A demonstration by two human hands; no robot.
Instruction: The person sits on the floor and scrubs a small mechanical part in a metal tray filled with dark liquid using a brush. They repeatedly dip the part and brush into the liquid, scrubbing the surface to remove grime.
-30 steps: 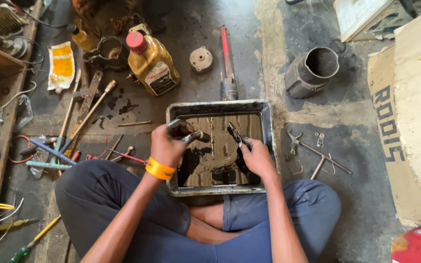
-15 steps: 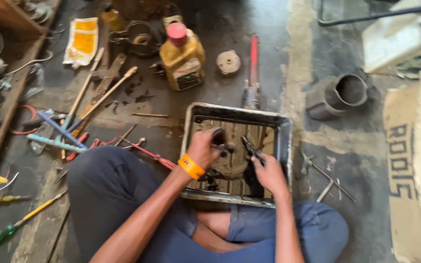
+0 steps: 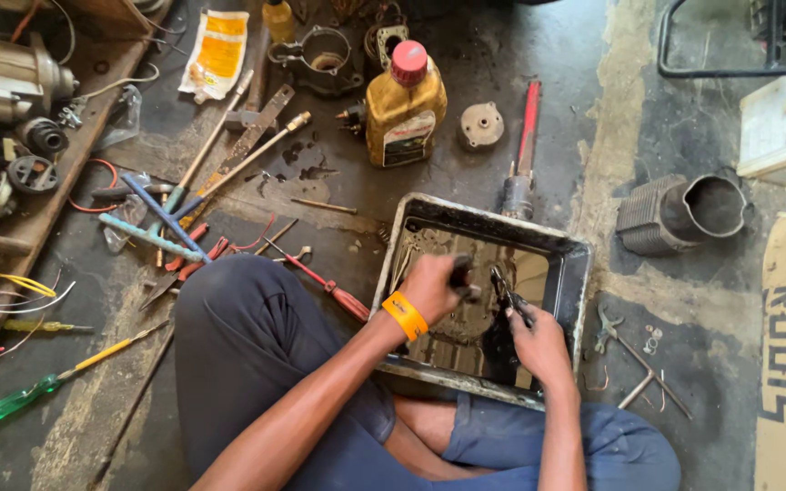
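I'm sitting cross-legged on the workshop floor with the metal wash tray [image 3: 568, 257] pulled up against my shins, dark oily liquid pooled in the bottom of it. My left hand [image 3: 432, 287], the one with the orange wristband [image 3: 405, 315], is closed around a small dark part [image 3: 462, 277] and holds it just over the liquid. My right hand [image 3: 539, 341] is gripping a slim dark tool [image 3: 505, 289], pliers or a pick, I cannot tell which, its tip angled in toward that part. So I judge this is the cleaning step: working grime off the piece above the tray. The next move wants a steady left grip and small, careful strokes, since everything looks slick. The yellow oil bottle [image 3: 404, 107] with its red cap stands beyond the tray, a finned cylinder [image 3: 680, 215] lies off to my right, and screwdrivers [image 3: 56, 376] lie scattered on my left.
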